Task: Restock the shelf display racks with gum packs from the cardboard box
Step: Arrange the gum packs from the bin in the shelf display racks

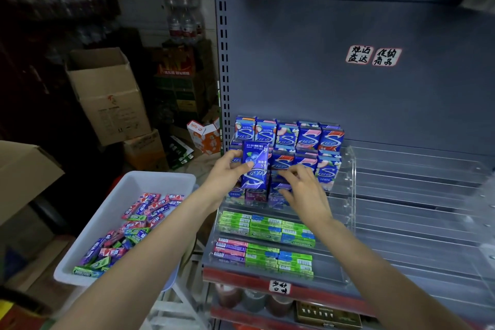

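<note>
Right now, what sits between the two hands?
In the head view, the blue gum pack, pinched by the left hand, stands between it and the right hand, before the racked packs.

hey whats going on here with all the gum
A person is stocking a clear display rack on a shop shelf. Their left hand holds a blue gum pack upright in front of the upper rows, while the right hand reaches into the packs already standing there. A white tub of loose gum packs sits to the left.
</note>
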`<state>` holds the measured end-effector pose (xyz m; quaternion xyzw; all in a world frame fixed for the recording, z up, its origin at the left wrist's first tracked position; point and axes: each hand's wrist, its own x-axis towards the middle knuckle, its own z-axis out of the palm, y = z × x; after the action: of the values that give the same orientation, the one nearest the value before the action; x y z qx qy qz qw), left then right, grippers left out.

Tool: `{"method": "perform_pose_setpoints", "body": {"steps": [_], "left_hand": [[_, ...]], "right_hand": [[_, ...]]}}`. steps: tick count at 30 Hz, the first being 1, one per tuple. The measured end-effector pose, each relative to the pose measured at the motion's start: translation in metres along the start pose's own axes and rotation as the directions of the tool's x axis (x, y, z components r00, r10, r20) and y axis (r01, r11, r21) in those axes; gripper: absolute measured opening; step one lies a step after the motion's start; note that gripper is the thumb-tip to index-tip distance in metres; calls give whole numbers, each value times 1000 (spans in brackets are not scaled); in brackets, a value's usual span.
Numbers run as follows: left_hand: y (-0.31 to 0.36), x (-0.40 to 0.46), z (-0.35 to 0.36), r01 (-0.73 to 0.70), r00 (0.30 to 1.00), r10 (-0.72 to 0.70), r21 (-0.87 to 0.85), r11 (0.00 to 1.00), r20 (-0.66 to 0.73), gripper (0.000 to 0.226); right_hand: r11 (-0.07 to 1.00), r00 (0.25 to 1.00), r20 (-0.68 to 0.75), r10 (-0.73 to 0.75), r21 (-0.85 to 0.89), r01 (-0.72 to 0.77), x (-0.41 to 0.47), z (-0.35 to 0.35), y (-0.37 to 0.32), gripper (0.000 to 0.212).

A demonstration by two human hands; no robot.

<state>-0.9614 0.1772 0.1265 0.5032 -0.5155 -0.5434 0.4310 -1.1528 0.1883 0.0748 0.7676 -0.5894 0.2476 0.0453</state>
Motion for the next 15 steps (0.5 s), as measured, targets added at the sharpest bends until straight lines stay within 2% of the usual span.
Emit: {"method": "perform_pose_setpoints", "body": {"steps": [2, 3, 5, 7, 9, 11, 12, 13, 14, 15], "left_hand": [[3, 1, 5, -18, 1000, 18, -12, 1000, 7, 21], [5, 2, 9, -26, 1000, 27, -25, 999, 11, 20], [10, 4, 21, -37, 999, 39, -77, 996, 22, 18], [12, 8, 36, -35, 998, 41, -114, 993, 50, 19], [15, 12, 51, -31, 996, 38, -95, 995, 76, 19], [15, 14, 59, -82, 991, 76, 52, 995, 110, 20], [12, 18, 59, -159, 983, 132, 232, 959, 129, 24], [8, 22, 56, -261, 964, 201, 473, 841, 174, 33], [3, 24, 53, -337, 942, 239, 692, 639, 238, 41], [-1, 24, 50, -378, 922, 249, 824, 423, 295, 47]], "right_hand": [[947, 993, 26, 117, 300, -119, 6, -14, -1, 32], [851, 978, 96, 183, 483, -207, 10, -25, -3, 29], [559, 933, 283, 223, 747, -361, 16, -42, -6, 27], [371, 896, 388, 216, 816, -443, 17, -52, -3, 20], [272, 890, 383, 246, 854, -443, 16, -61, 3, 12], [242, 895, 324, 308, 883, -403, 13, -69, 13, 13], [287, 897, 274, 347, 879, -380, 12, -74, 19, 16], [357, 896, 222, 384, 860, -365, 11, -79, 27, 18], [433, 897, 171, 408, 829, -355, 10, -83, 35, 19], [509, 899, 126, 419, 788, -347, 9, -86, 44, 18]]}}
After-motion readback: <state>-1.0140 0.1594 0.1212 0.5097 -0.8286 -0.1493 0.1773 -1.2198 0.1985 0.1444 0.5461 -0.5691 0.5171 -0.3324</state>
